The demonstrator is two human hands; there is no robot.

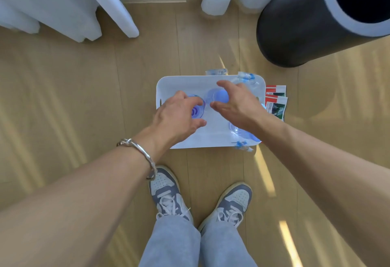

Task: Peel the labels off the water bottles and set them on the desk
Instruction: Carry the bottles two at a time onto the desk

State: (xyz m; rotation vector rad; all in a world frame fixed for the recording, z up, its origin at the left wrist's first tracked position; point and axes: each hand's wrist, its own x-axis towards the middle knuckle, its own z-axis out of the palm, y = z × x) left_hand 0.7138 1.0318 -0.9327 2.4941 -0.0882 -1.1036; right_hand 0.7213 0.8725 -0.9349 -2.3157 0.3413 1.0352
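Observation:
A white plastic bin (190, 83) sits on the wooden floor with several clear water bottles standing in it, seen from above by their blue caps. My left hand (179, 117) hovers over the left bottle (197, 110), fingers spread around its top. My right hand (236, 102) reaches over the middle bottle (219, 95), fingers apart, nothing held. Another bottle (238, 129) stands at the bin's near right corner, partly hidden by my right wrist. A bottle (245, 78) with a blue label shows at the far right corner.
Red, white and green leaflets (275, 102) lie on the floor right of the bin. A tall black cylinder (299, 24) stands at the far right. White curtains (63, 9) hang at the back. My two shoes (168, 193) are just in front of the bin.

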